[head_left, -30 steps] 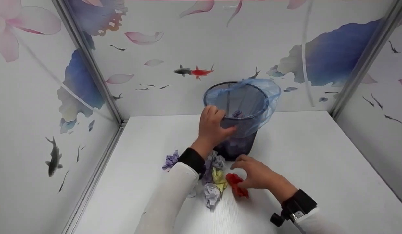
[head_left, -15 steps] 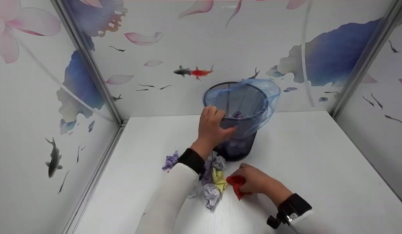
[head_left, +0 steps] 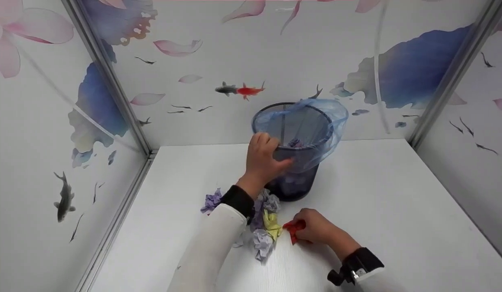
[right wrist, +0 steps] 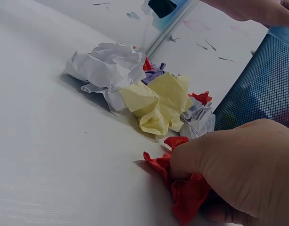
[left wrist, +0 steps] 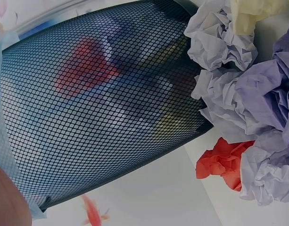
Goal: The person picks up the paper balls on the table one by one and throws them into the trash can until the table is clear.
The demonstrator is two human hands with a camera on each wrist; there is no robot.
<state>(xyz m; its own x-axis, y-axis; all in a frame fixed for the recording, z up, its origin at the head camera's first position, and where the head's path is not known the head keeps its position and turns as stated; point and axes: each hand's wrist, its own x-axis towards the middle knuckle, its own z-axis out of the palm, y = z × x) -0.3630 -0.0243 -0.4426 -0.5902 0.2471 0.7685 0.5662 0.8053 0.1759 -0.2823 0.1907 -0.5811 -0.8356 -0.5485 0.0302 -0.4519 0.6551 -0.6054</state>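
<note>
A black mesh wastebasket [head_left: 293,188] lined with a thin blue plastic bag [head_left: 334,121] stands at the back of the table. My left hand [head_left: 262,160] grips its near rim, fingers over the edge and thumb outside on the bag. Crumpled paper in red, yellow and white shows through the mesh [left wrist: 102,136] in the left wrist view. To the front right, my right hand [head_left: 318,227] pinches a crumpled red paper ball [head_left: 292,230] down at the tabletop. In the right wrist view, thumb and fingers close round the red paper [right wrist: 189,193], hiding part of it.
Left of the right hand lie a yellow paper ball [head_left: 272,224], a white one [head_left: 263,243], a grey-white one [head_left: 270,200] and a purple one [head_left: 212,200]. Printed panels wall in the white table [head_left: 380,202] at back and sides.
My right hand has come down onto the red paper ball, curled its fingers round it and squeezed it smaller. The left hand stays on the basket's rim.
</note>
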